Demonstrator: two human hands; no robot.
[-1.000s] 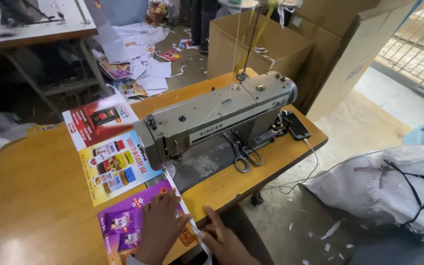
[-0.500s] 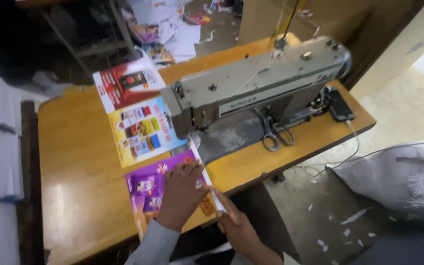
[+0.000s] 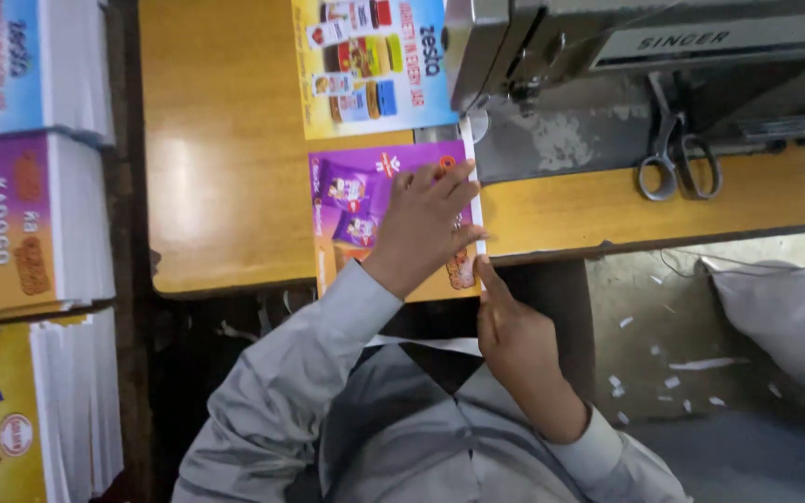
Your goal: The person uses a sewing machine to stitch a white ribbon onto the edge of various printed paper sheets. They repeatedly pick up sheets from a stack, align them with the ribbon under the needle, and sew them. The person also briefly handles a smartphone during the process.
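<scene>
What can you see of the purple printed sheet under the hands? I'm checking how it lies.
The purple sheet lies flat on the wooden table, glossy paper with snack-pack pictures and an orange lower band. Its right edge carries a white strip leading toward the sewing machine. The left hand presses on it; the right hand touches its lower edge.

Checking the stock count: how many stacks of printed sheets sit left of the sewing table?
3, along the left edge: a blue-topped stack at the top, a purple-topped stack in the middle, a yellow-topped stack at the bottom. More may lie outside the frame.
</scene>
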